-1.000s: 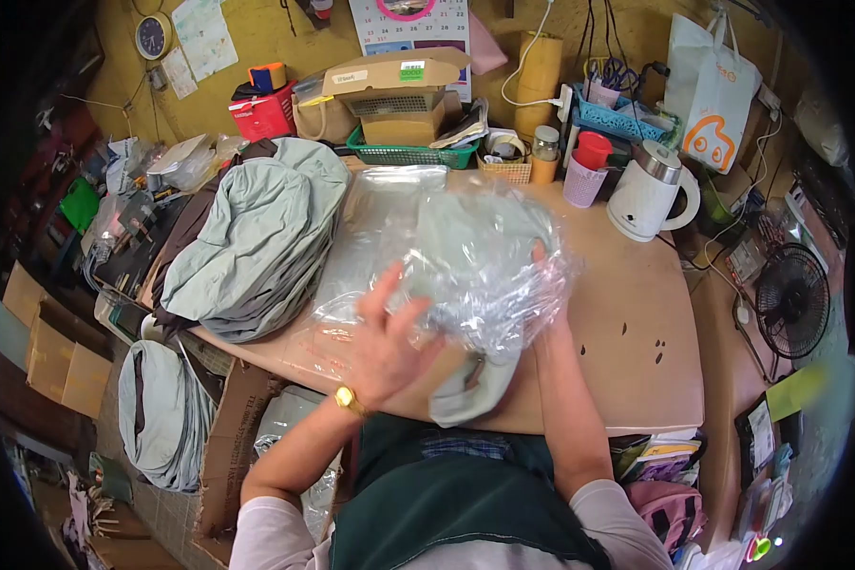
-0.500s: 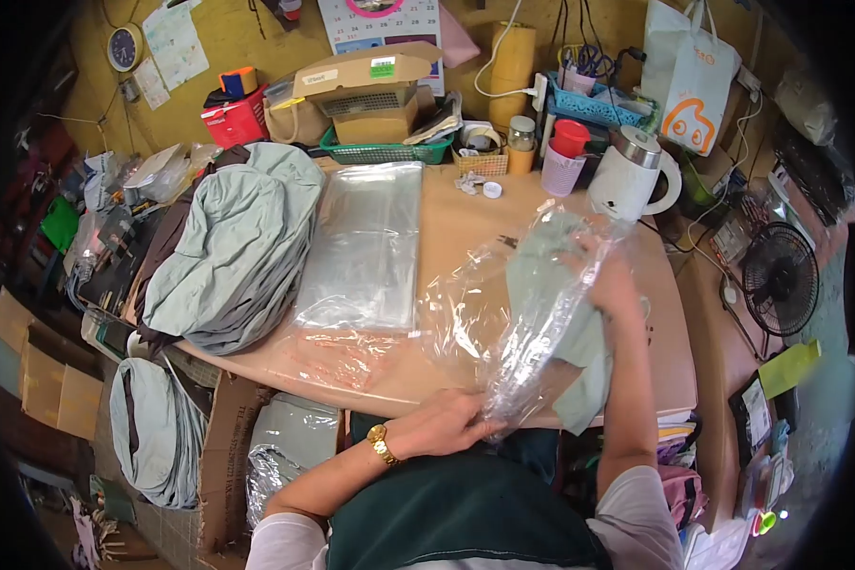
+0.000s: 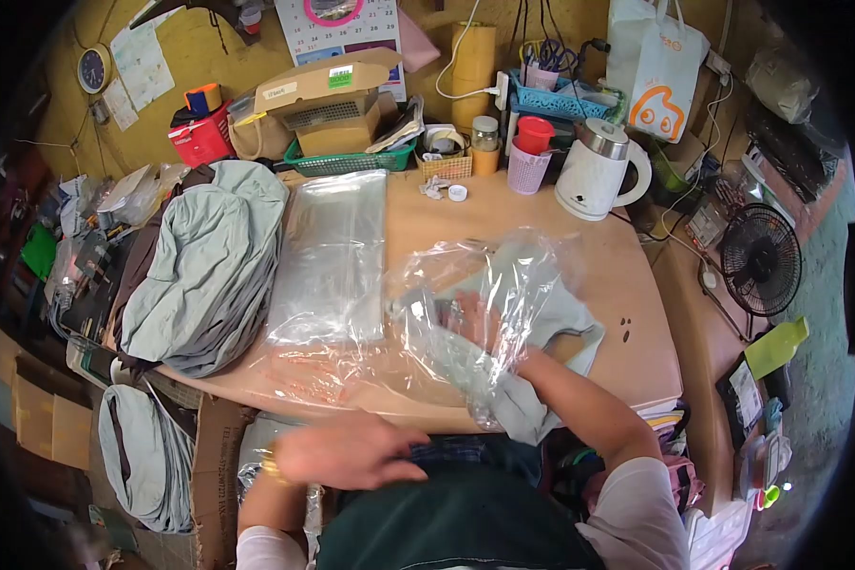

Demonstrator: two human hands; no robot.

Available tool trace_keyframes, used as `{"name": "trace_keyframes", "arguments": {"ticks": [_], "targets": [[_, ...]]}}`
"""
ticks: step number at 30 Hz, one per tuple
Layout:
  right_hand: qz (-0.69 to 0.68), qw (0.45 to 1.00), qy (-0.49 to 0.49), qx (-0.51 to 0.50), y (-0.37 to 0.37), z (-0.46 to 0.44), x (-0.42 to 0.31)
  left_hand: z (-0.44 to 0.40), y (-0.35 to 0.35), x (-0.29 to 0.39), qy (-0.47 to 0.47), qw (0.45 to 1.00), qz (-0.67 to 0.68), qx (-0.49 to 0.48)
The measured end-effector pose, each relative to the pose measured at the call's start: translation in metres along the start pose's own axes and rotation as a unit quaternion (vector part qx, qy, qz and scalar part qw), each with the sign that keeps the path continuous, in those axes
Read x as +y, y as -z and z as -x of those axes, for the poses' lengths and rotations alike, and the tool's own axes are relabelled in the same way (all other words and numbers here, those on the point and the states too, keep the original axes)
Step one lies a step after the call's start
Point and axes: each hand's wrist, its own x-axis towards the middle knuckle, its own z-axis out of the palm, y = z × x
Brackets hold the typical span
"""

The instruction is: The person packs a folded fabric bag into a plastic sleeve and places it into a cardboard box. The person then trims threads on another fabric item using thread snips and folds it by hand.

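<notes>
A crumpled clear plastic bag lies at the middle right of the table. A pale grey-green garment is partly inside it, with fabric hanging over the table's front edge. My right hand is inside the bag, its fingers closed on the garment, though glare on the film hides part of the grip. My left hand is in front of the table edge, slightly blurred, its fingers apart and holding nothing. Left of the bag lies a flat stack of clear plastic bags.
A tall pile of grey-green garments stands at the left, with more garments below. A white kettle, a pink cup and baskets line the back. A black fan stands at the right.
My left hand has let go of the bag's mouth and moved left. My right hand has moved left and nearer inside the bag, bringing part of the garment along. The view has shifted slightly.
</notes>
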Motion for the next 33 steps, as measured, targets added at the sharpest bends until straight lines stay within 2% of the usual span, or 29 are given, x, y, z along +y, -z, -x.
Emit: {"name": "trace_keyframes", "arguments": {"ticks": [2, 3, 4, 5, 6, 7, 8, 9, 10, 11, 13, 14, 15, 16, 17, 18, 20, 22, 24, 26, 28, 30, 31, 32, 33], "targets": [[-0.156, 0.98, 0.053, -0.107, 0.03, -0.004, -0.007, 0.013, 0.056, 0.024, 0.07, 0.995, -0.019, 0.068], [-0.233, 0.956, 0.066, -0.166, 0.046, -0.007, -0.011, 0.009, 0.074, 0.012, 0.004, 0.99, -0.02, 0.142], [-0.115, 0.992, -0.002, -0.048, 0.055, -0.004, -0.021, -0.001, 0.091, -0.002, -0.062, 0.975, -0.021, 0.213], [0.009, 0.995, -0.07, 0.073, 0.058, -0.002, -0.026, -0.019, 0.108, -0.008, -0.061, 0.969, -0.003, 0.237], [-0.054, 0.969, -0.032, 0.239, -0.011, -0.014, -0.019, -0.044, 0.122, -0.013, -0.062, 0.963, 0.016, 0.261], [-0.054, 0.969, -0.036, 0.239, -0.011, -0.007, -0.026, -0.073, 0.13, -0.023, -0.067, 0.959, 0.003, 0.274], [-0.064, 0.987, 0.008, 0.148, -0.003, -0.002, -0.036, -0.105, 0.133, -0.036, -0.073, 0.955, -0.009, 0.287], [-0.075, 0.994, 0.053, 0.055, 0.002, -0.002, -0.044, -0.14, 0.131, -0.046, -0.039, 0.959, -0.027, 0.278], [-0.077, 0.986, 0.087, 0.121, -0.016, -0.021, -0.053, -0.169, 0.123, -0.052, -0.004, 0.962, -0.044, 0.268], [-0.08, 0.986, 0.085, 0.12, -0.034, -0.024, -0.058, -0.193, 0.112, -0.059, 0.014, 0.969, -0.057, 0.24], [-0.31, 0.92, 0.161, 0.179, -0.036, -0.026, -0.066, -0.236, 0.091, -0.067, 0.073, 0.975, -0.12, 0.172], [-0.185, 0.961, 0.107, 0.177, -0.014, -0.009, -0.07, -0.243, 0.083, -0.071, 0.094, 0.973, -0.146, 0.151], [-0.184, 0.961, 0.106, 0.179, 0.017, 0.003, -0.072, -0.25, 0.075, -0.074, 0.113, 0.97, -0.172, 0.13], [-0.163, 0.986, 0.034, 0.018, 0.04, 0.011, -0.072, -0.25, 0.067, -0.077, 0.054, 0.982, -0.152, 0.101], [-0.109, 0.982, -0.028, -0.149, 0.063, 0.02, -0.073, -0.249, 0.057, -0.078, -0.005, 0.989, -0.128, 0.072], [-0.121, 0.981, -0.017, -0.153, 0.061, 0.026, -0.073, -0.251, 0.045, -0.075, -0.004, 0.99, -0.124, 0.07], [-0.112, 0.993, 0.02, -0.044, 0.036, 0.021, -0.071, -0.268, 0.025, -0.059, -0.09, 0.957, -0.138, 0.238], [-0.084, 0.991, 0.063, 0.087, -0.003, 0.002, -0.071, -0.273, 0.025, -0.016, -0.111, 0.961, -0.129, 0.216], [-0.026, 0.985, 0.061, 0.16, -0.039, -0.02, -0.063, -0.271, 0.018, 0.024, -0.205, 0.94, -0.083, 0.26], [0.034, 0.976, 0.025, 0.213, -0.064, -0.039, -0.051, -0.276, 0.009, 0.052, -0.331, 0.888, -0.124, 0.295], [-0.049, 0.991, -0.028, 0.121, -0.014, -0.038, -0.036, -0.257, -0.003, 0.095, -0.315, 0.923, -0.042, 0.215], [-0.129, 0.988, -0.083, 0.032, 0.009, -0.035, -0.013, -0.245, -0.032, 0.134, -0.358, 0.889, -0.245, 0.144], [-0.121, 0.983, -0.133, 0.042, 0.01, -0.03, 0.001, -0.236, -0.048, 0.129, -0.36, 0.888, -0.248, 0.142], [-0.113, 0.975, -0.183, 0.05, 0.009, -0.023, 0.014, -0.227, -0.065, 0.115, -0.376, 0.898, -0.169, 0.156], [-0.113, 0.975, -0.185, 0.047, 0.003, -0.017, 0.028, -0.218, -0.073, 0.105, -0.389, 0.902, -0.086, 0.169]]}}
